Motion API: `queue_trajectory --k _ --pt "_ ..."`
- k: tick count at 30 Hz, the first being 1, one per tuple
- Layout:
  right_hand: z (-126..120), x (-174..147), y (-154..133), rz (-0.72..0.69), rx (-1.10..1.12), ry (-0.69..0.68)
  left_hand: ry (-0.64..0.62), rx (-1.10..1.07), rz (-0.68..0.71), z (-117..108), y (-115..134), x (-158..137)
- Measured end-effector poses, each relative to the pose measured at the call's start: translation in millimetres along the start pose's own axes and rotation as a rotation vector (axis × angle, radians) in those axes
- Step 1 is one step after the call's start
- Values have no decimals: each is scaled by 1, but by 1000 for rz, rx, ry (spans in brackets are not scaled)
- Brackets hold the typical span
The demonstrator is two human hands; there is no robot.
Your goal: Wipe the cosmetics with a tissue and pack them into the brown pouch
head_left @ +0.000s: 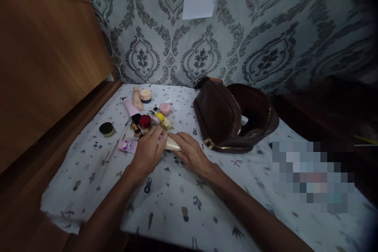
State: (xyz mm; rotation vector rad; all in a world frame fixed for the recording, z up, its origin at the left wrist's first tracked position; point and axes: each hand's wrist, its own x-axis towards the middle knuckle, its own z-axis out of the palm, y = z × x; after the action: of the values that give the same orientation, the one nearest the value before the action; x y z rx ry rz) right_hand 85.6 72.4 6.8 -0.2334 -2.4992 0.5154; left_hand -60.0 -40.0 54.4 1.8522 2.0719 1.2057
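while both hands rest on the cloth (177, 204), i note a cream tube (173, 144) lying flat between them. left hand (148, 151) lies palm down, fingers curled over the tube's left end, touching it; i cannot tell if it grips. right hand (190, 150) lies over the tube's right side, fingers loosely together on top, not clamped that i can see. tube sits at the near edge of a cluster of cosmetics: pink tube (127, 146) just left of the left hand, red jar (145, 121) and yellow bottle (160, 117) just beyond the fingers, pink jar (165, 108) and peach jar (145, 95) farther back, dark compact (106, 128) apart to the left. brown bag (220, 120) lies unzipped to the right of the hands, near but not touching. wooden board (44, 63) stands along the left; patterned wallpaper (265, 47) behind.
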Motion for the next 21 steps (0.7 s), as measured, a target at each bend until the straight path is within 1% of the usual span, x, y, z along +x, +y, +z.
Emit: queue_trajectory --k 4,10,12,15,18,19,21 --pt "-2 0 1 -91 -106 -56 -64 -32 -74 -4 -1 2" --pt "-8 4 -8 -162 -259 -111 -195 -149 -219 -4 -19 5" --pt "-10 4 -12 -172 -277 -106 -240 -225 -275 -4 -25 6" --pt "-12 5 -18 -176 -240 -87 -277 -399 -351 -5 -29 7" --pt "-12 6 -22 -168 -219 -54 -255 -578 -472 -5 -28 8" --pt "-11 5 -23 -159 -223 -43 -215 -608 -500 -5 -27 8" --pt "-10 4 -27 -130 -236 -25 -100 -627 -504 -4 -25 9"
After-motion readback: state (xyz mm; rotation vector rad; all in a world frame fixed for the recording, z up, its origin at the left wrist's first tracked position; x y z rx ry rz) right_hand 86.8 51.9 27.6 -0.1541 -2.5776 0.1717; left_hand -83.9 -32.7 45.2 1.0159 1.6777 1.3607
